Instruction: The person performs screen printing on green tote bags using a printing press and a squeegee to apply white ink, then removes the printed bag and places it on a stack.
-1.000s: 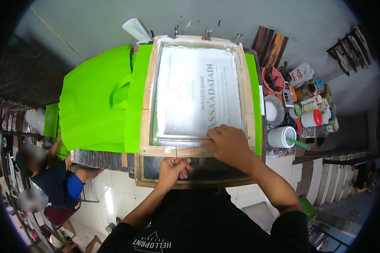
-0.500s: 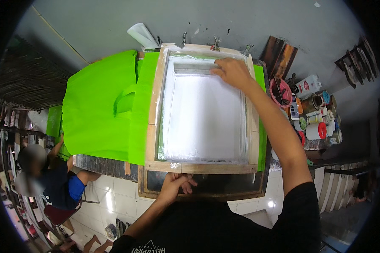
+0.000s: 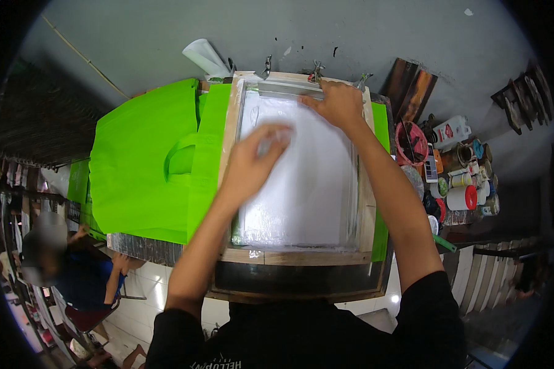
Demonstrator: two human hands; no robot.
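A wooden-framed printing screen lies in front of me, its mesh coated with white ink. At its far end my right hand is closed on the right part of a squeegee, a long grey bar lying across the screen. My left hand hangs over the left half of the mesh, blurred by motion. Its fingers are half curled, with a gap to the thumb and nothing visible in them. Bright green fabric shows under the frame, and a green bag with a handle cutout spreads to the left.
Metal clamps line the far edge of the frame. A white roll leans by the wall. On the right stand a pink basket, a phone, and several jars and tubs. Another person sits at lower left.
My left hand has risen from below the near frame edge to over the mesh. The squeegee and my right hand have shifted to the far end of the frame.
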